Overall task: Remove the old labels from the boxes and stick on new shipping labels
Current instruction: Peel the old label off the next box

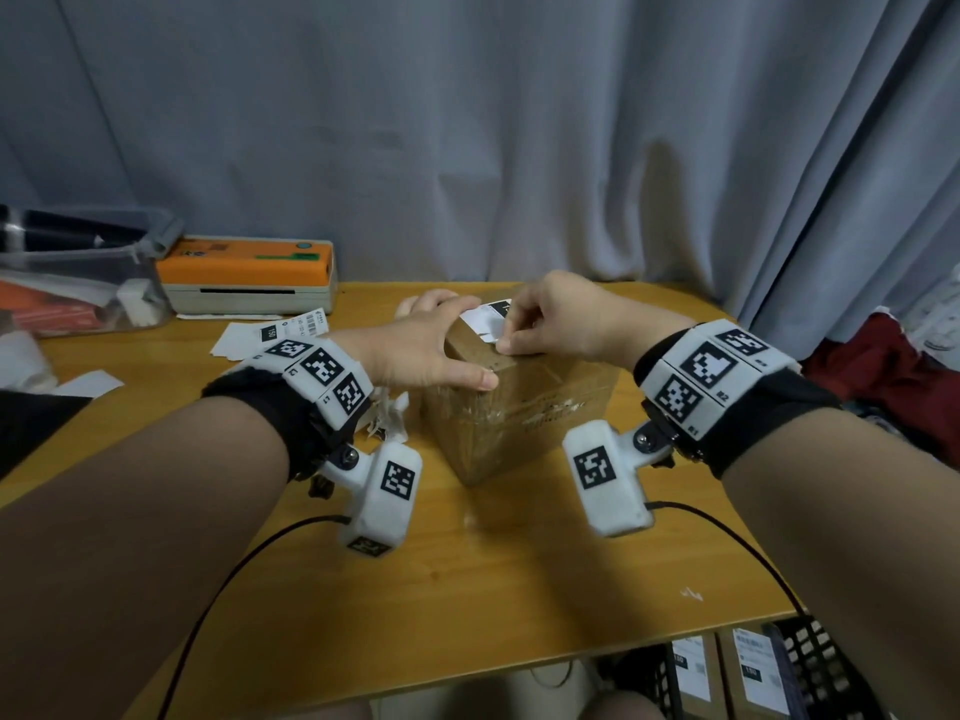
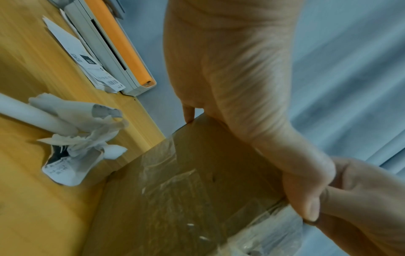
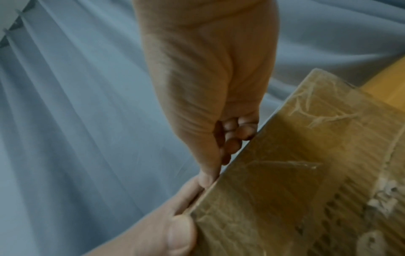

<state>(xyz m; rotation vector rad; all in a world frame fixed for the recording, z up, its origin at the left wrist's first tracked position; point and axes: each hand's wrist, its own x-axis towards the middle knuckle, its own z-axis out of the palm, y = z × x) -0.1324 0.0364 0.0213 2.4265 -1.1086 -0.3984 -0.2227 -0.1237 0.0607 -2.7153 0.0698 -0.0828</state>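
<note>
Pinching with thumb and curled fingers, the right hand (image 1: 550, 319) works at the near edge of a white label (image 1: 485, 319) on top of the cardboard box (image 1: 519, 407), probably picking it loose so the old sticker can be peeled away. The left hand (image 1: 426, 350) lies over the box's top at about 9 o'clock from the label, fingers straight and draped past the far edge, thumb flat along the near top corner; it most likely serves as a clamp so the box cannot slide or tip under the peeling pull. Whether any corner of the label has lifted yet cannot be told, as the hands cover it.

Relative to the pinch, the label extends toward 11 o'clock, between the two hands, which touch at the thumbs. The box sits mid-table (image 1: 467, 589), its side wrapped in clear tape.

At 9 o'clock from the box lies a crumpled wad of paper (image 2: 76, 147), seemingly a label already stripped. Farther off at 10 o'clock, fresh printed labels (image 1: 280, 332) lie just in front of the orange-topped label printer (image 1: 249, 275).
</note>
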